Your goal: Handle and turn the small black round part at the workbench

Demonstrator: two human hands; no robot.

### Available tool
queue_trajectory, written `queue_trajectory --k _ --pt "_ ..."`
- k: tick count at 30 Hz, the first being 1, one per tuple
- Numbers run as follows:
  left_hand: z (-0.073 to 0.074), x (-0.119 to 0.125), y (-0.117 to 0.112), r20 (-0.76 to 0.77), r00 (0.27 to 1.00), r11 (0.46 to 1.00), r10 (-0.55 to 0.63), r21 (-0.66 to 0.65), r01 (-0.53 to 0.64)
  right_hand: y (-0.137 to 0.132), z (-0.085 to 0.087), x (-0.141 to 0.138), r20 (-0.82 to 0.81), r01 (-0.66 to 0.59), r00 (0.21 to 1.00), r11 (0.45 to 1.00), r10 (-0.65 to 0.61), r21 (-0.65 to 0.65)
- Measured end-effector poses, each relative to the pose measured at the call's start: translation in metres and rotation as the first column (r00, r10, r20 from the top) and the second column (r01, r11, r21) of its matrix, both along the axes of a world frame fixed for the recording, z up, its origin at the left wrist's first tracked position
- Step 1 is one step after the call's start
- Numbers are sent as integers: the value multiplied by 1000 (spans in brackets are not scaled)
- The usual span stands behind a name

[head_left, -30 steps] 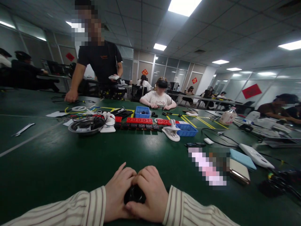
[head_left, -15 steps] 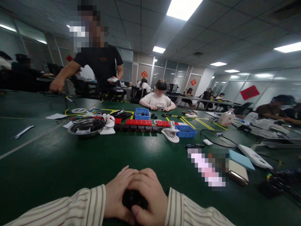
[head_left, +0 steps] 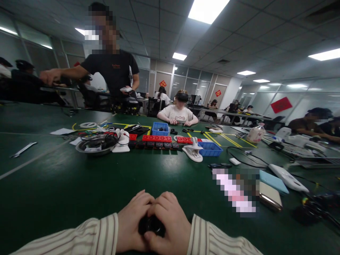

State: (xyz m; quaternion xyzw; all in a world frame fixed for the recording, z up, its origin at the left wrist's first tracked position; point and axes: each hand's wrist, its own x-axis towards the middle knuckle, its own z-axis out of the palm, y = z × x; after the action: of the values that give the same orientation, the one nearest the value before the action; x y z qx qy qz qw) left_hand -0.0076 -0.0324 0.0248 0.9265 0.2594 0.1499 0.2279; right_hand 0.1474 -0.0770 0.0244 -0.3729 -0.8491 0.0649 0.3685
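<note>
My left hand (head_left: 132, 221) and my right hand (head_left: 167, 221) rest together on the green table (head_left: 66, 184) near its front edge. Both are curled round a small round black object (head_left: 151, 225), which shows only between the fingers; I cannot make out what it is. Striped shirt sleeves cover both wrists.
Mid-table lie a metal bowl of cables (head_left: 95, 143), red and black parts in rows (head_left: 156, 141), two blue bins (head_left: 209, 148) and white clamps (head_left: 192, 151). Flat devices (head_left: 273, 182) and cables lie at the right. A standing person in a black shirt (head_left: 114, 76) reaches left; others sit behind.
My hands have stayed clasped on the black object, shifting slightly. The standing person lifted a hand off the table and stretched that arm out to the left.
</note>
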Motion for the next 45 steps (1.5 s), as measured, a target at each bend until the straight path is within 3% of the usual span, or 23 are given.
queue_trajectory --k 5,8,10,13,16,21,25,30,32,35,38,41,45 --pt "0 0 5 -36 996 996 -86 -38 85 3 5 3 18 -246 969 964 246 95" --pt "-2 -2 6 -4 997 995 -83 -53 82 2 12 4 66 -312 949 945 307 101" --pt "-5 -5 6 24 998 998 -57 -40 58 -1 15 5 17 -263 965 961 263 85" --pt "-10 -7 6 44 999 1000 -21 4 21 -4 15 5 -103 -74 992 997 76 23" --pt "-14 -8 4 53 998 998 -14 65 11 -4 8 4 -131 85 987 995 -91 -48" --pt "-11 -5 -2 31 999 992 23 127 -26 -2 -2 -2 -20 138 990 990 -138 -37" --pt "-6 -3 0 -4 1000 996 -25 91 25 -1 -4 -1 81 53 995 999 -52 -2" --pt "-5 -2 8 18 992 992 -124 -9 124 3 -5 3 157 -215 967 973 200 84" --pt "-6 -2 9 31 992 992 -125 -21 126 4 -1 4 158 -292 950 948 271 128" --pt "-8 -3 9 58 993 994 -100 -33 102 3 10 5 76 -313 949 942 305 120" --pt "-9 -6 8 60 997 997 -56 -42 59 -1 17 6 -59 -227 971 971 232 79" --pt "-6 -8 5 29 999 999 -33 -31 34 -4 14 6 -158 -47 986 999 46 2" --pt "-2 -8 0 -9 999 999 -40 -21 40 -8 4 0 -152 125 978 987 -140 -105"
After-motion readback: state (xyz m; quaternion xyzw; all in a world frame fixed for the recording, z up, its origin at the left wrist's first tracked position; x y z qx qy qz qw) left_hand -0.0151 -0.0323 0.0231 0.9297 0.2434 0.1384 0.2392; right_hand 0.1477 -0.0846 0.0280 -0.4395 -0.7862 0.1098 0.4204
